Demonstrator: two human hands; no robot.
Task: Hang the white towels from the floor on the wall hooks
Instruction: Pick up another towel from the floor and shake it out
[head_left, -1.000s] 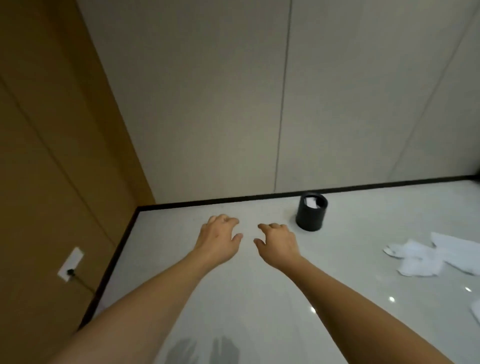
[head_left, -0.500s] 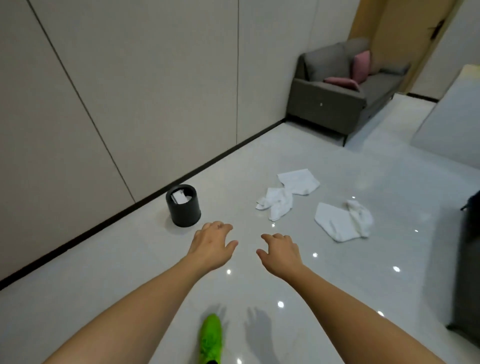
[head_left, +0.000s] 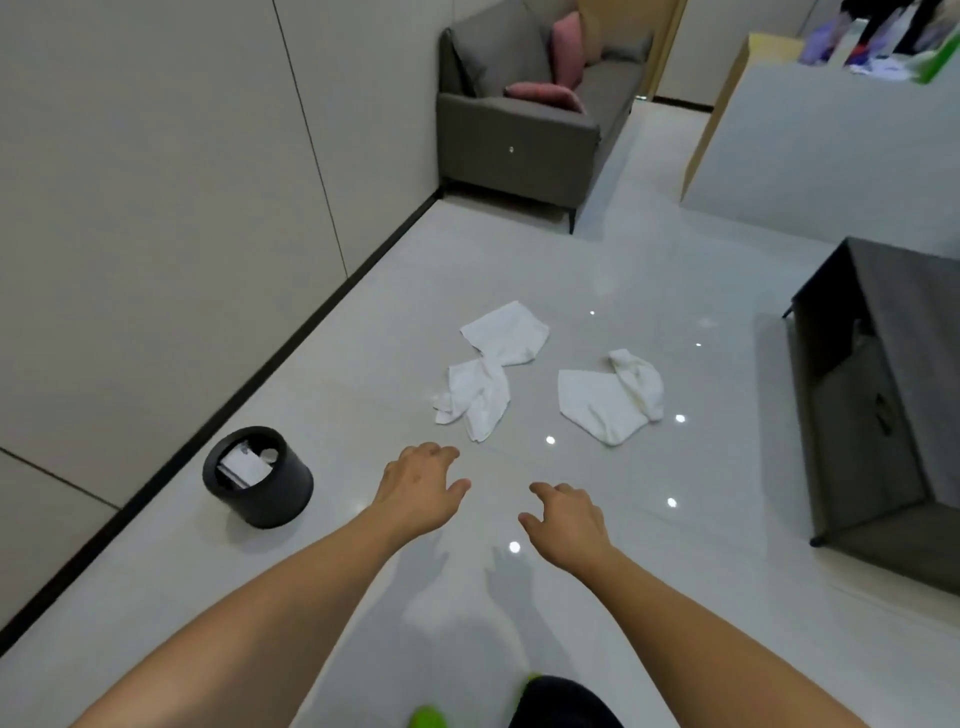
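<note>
Two crumpled white towels lie on the glossy pale floor ahead of me: the left towel (head_left: 491, 370) stretches away from me, the right towel (head_left: 610, 396) sits beside it with a bunched fold on its far side. My left hand (head_left: 418, 488) is stretched forward, palm down, fingers loosely bent, holding nothing, just short of the left towel. My right hand (head_left: 566, 519) hovers likewise, empty, a little nearer to me. No wall hooks are in view.
A black round bin (head_left: 258, 475) with paper inside stands by the left wall (head_left: 156, 208). A grey sofa (head_left: 524, 119) with pink cushions is at the back. A dark low table (head_left: 883, 400) stands on the right, with a white counter (head_left: 821, 135) behind it.
The view has swung right from the wall corner toward the room, and the towels have come closer and more central. Both hands stay outstretched and empty.
</note>
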